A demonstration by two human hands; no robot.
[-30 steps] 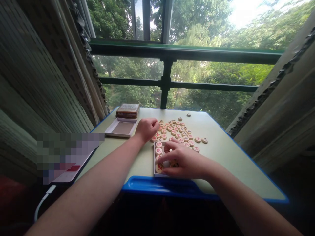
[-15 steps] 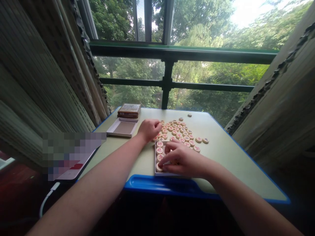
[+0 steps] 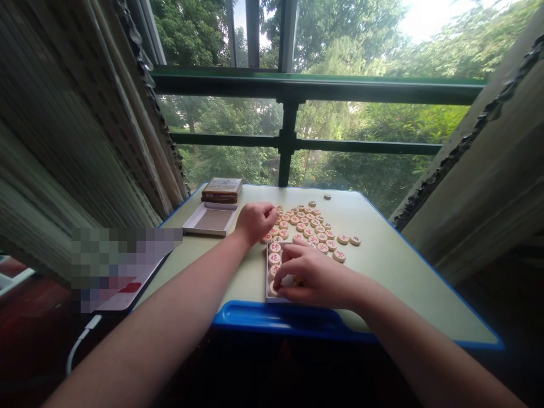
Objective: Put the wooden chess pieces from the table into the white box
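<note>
A shallow white box (image 3: 267, 276) lies near the table's front edge, with a column of round Chinese chess pieces (image 3: 274, 258) along its left wall. My right hand (image 3: 310, 269) reaches over the box. Its thumb and index finger close on the chess piece (image 3: 273, 288) in the near left corner, and the hand hides much of the box's inside. My left hand (image 3: 255, 220) is curled closed at the left side of the loose chess pieces (image 3: 308, 233); whatever its fingers may hold is hidden.
An open box lid (image 3: 204, 230) lies on the left of the pale table (image 3: 395, 283), with stacked boxes (image 3: 221, 190) behind it. A tablet-like device (image 3: 127, 303) with a white cable (image 3: 80, 338) is at the left edge. Blue trim and a pen groove (image 3: 280, 318) run along the front.
My right thumb and index finger have drawn slightly closer together over the corner piece. My left hand holds its place, and the view has shifted a little.
</note>
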